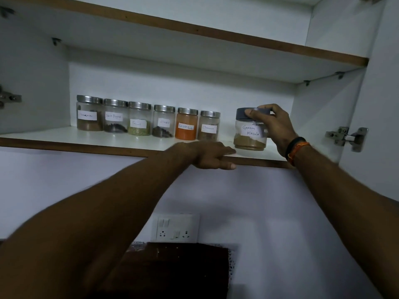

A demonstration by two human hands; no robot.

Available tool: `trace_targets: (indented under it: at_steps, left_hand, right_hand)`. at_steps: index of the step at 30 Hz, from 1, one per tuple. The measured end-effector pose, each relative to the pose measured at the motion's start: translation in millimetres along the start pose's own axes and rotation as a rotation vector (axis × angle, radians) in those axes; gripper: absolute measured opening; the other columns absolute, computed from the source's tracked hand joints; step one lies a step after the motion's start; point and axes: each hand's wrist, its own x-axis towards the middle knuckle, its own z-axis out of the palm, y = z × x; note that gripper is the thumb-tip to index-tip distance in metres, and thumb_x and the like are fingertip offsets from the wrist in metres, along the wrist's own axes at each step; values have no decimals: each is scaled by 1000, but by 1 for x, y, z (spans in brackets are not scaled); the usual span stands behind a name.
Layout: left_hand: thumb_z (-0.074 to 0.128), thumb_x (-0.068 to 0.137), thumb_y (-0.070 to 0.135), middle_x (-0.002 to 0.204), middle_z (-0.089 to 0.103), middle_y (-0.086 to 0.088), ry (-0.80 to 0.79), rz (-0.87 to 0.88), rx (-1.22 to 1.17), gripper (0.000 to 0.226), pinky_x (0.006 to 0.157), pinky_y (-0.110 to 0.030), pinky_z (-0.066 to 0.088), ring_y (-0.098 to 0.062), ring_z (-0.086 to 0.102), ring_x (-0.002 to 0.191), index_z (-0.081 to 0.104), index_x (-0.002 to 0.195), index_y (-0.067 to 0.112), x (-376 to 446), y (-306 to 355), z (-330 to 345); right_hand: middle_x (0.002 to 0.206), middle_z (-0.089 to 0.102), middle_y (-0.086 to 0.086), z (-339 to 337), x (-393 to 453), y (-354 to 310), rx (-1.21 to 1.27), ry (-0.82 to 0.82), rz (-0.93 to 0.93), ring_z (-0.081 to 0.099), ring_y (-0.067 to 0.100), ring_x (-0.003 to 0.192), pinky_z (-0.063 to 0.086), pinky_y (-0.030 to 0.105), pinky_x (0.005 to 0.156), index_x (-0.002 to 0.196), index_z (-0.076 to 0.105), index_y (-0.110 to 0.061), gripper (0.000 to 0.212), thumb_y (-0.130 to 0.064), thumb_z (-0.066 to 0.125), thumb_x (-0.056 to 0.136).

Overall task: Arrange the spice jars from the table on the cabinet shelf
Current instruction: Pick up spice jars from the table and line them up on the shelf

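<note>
Leftmost jar [89, 113] label unreadable (smudged).

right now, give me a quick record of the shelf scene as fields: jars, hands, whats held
shelf: white cabinet shelf with a brown front edge
row: six steel-lidded jars side by side, from the unreadable-label jar to the Cinnamon jar
readable labels: Black Pepper, Cloves
orange contents: red chilli powder jar
separate jar: Garam Masala jar, grey lid, standing apart to the right of the row
right hand: gripping the Garam Masala jar by its lid
left hand: resting on the shelf's front edge, holding nothing
</note>
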Motion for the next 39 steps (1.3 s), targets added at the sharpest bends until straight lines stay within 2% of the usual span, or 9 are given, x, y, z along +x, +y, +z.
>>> trace_targets:
  at_steps: [6,14,18,20,23,24,28,32,39]
  left_hand:
    - [42,100,56,139,52,-11,48,44,22,64,107,-43,42,-26,50,125,28,155,28,7,-6,2]
    - [40,100,57,151,45,-10,81,52,61,65,109,-39,36,-26,45,136,29,156,25,8,-9,6]
    - [40,100,57,150,47,-9,74,50,66,65,110,-39,37,-25,46,134,29,156,25,9,-8,6]
    - [40,100,58,151,46,-8,75,45,61,65,110,-39,36,-25,45,135,29,156,26,9,-8,6]
    - [40,100,58,150,47,-8,83,45,54,65,109,-38,36,-24,46,135,30,156,25,10,-9,5]
    - [40,100,57,149,48,-8,81,44,54,65,108,-38,37,-24,47,134,30,156,25,10,-9,5]
    - [41,100,57,147,50,-8,81,44,52,65,109,-39,38,-24,48,132,30,155,25,10,-9,5]
    - [42,100,56,147,49,-9,74,39,45,65,110,-39,38,-24,47,133,30,155,25,9,-8,3]
    - [43,100,55,152,45,-8,70,20,32,65,111,-39,35,-23,43,136,30,155,24,10,-7,3]
  right_hand:
    - [122,66,11,13,25,31,33,0,61,68,28,107,58,47,92,119,59,-8,58,-41,82,77]
    - [122,63,15,31,58,58,-7,-57,52,63,34,112,55,52,95,117,59,-7,45,-30,78,84]
    - [121,64,14,34,75,62,-95,-94,49,63,32,113,52,53,99,108,61,-9,37,-31,78,84]
    - [119,66,11,36,83,64,-121,-102,61,63,29,113,53,48,97,105,62,-11,34,-32,78,84]
    - [119,66,5,39,93,67,-192,-110,62,60,25,110,47,29,78,111,64,-11,37,-36,75,85]
    - [119,66,5,40,96,69,-216,-107,57,59,24,110,44,27,75,113,64,-10,39,-36,74,87]
    - [118,67,7,46,105,75,-268,-88,41,60,27,111,50,42,92,116,66,-8,38,-35,71,89]
    - [117,71,11,51,109,80,-318,-48,-45,61,26,107,45,31,84,117,71,-6,37,-31,71,90]
    - [130,64,13,53,113,80,-418,-65,-34,56,31,122,44,42,106,129,64,-9,44,-33,68,93]
